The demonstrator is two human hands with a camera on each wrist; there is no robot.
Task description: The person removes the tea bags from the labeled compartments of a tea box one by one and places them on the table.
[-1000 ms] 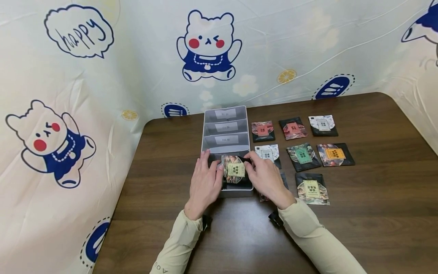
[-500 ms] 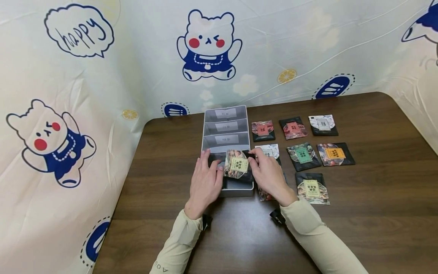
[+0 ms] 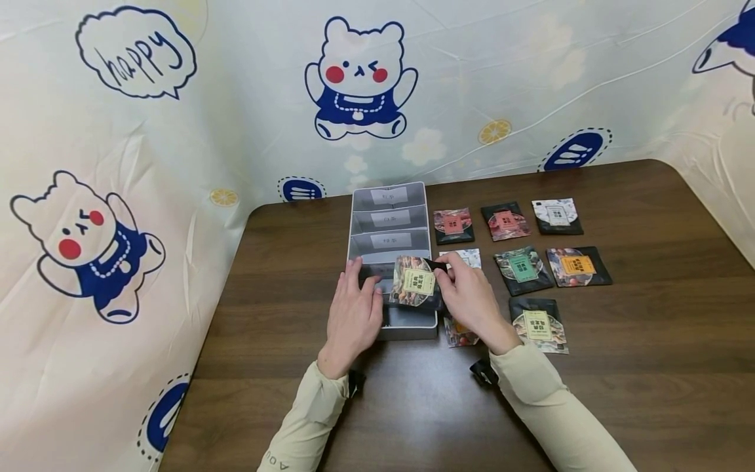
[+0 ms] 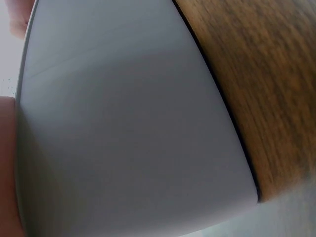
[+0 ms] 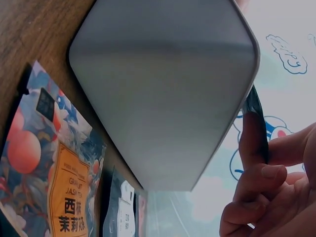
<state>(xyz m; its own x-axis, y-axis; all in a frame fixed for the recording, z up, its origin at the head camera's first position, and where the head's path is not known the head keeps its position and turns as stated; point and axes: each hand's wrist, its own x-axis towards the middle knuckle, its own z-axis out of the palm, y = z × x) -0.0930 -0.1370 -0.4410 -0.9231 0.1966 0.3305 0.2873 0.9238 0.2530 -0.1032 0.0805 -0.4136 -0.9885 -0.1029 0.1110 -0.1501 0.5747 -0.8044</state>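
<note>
My right hand (image 3: 474, 301) pinches a black tea sachet (image 3: 415, 282) with a yellow-green label by its right edge. The sachet is tilted above the front compartment of a grey divided box (image 3: 407, 333). In the right wrist view the sachet's dark edge (image 5: 254, 103) sits between thumb and fingers, above the box rim. My left hand (image 3: 354, 311) rests over the box's left rim, fingers fairly straight, with its thumb apart from the sachet. The left wrist view mostly holds the box's outer wall (image 4: 123, 123).
Right of the box lie several sachets, among them a red-labelled one (image 3: 453, 225), a green-labelled one (image 3: 522, 269) and a yellow-labelled one (image 3: 538, 326). My right arm partly covers an orange-labelled sachet (image 5: 71, 192). Paper labels (image 3: 389, 195) mark the box's rear compartments. A patterned cloth (image 3: 460, 72) hangs behind.
My right hand has moved right and slightly up, drawing the sachet away from the left thumb. More of the front compartment's floor shows. The left hand has stayed in place.
</note>
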